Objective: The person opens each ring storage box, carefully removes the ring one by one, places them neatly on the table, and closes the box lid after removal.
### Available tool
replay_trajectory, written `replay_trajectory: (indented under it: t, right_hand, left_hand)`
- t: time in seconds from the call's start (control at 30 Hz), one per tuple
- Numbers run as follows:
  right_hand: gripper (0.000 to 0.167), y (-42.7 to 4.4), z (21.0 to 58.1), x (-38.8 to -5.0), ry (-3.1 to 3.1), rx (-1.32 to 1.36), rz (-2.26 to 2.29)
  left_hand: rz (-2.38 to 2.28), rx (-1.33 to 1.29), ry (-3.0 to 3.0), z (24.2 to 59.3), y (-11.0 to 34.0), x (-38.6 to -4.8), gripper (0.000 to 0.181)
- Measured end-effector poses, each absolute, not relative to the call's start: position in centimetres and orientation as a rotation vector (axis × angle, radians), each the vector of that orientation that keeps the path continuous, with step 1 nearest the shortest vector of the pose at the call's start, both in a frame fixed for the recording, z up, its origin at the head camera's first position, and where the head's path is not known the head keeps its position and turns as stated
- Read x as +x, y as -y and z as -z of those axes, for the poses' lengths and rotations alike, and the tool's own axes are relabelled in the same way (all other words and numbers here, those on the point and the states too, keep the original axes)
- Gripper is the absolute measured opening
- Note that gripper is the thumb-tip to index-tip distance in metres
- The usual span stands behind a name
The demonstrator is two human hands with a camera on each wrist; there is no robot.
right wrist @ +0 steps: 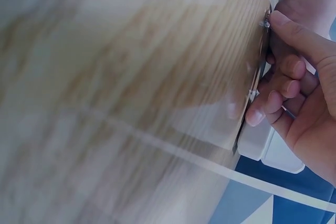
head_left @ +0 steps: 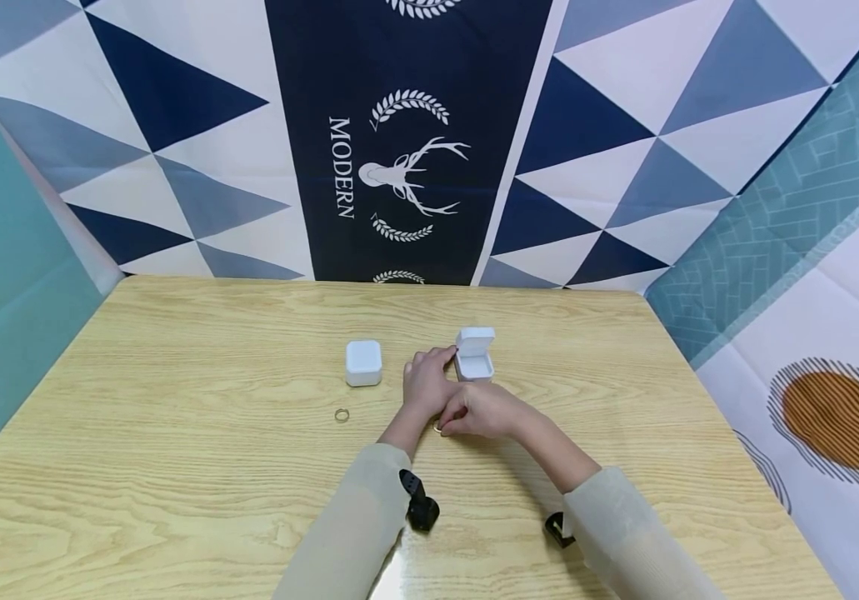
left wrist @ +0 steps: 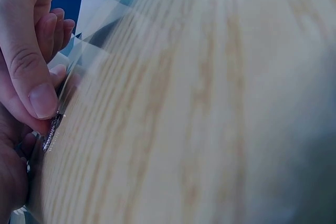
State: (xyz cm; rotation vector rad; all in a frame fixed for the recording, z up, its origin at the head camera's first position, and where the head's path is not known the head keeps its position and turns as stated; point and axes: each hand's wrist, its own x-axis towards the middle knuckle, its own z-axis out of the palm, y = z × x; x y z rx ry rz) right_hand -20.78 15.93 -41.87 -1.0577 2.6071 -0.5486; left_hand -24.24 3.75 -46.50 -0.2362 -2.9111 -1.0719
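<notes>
My right hand (head_left: 483, 408) pinches a small ring (head_left: 437, 427) between thumb and forefinger, close to the tabletop. Sparkling stones on that ring (left wrist: 51, 134) show in the left wrist view. Just behind, my left hand (head_left: 427, 383) reaches to an open white ring box (head_left: 476, 367) and steadies its left side with index finger and thumb; the right hand partly hides this grip. The box's lid stands up, and its inside is white. A second ring (head_left: 342, 415) lies flat on the table to the left.
A closed white ring box (head_left: 364, 363) stands left of the hands. All of this is on a light wood-grain table (head_left: 174, 467). Patterned fabric (head_left: 407, 167) hangs behind the far edge. Each sleeve has a black strap device near the wrist.
</notes>
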Motion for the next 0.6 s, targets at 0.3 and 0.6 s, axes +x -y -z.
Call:
replay_trajectory:
  t: [0.3, 0.6]
  right_hand:
    - [0.007, -16.1, 41.58, -20.89, -2.607, -1.023, 0.61]
    - [0.007, -16.52, 41.46, -20.95, -2.603, -1.023, 0.686]
  left_hand:
    - [1.079, -0.224, 2.918, 46.41, -3.75, -24.25, 0.068]
    - [1.088, -0.226, 2.912, 46.45, -3.73, -24.19, 0.068]
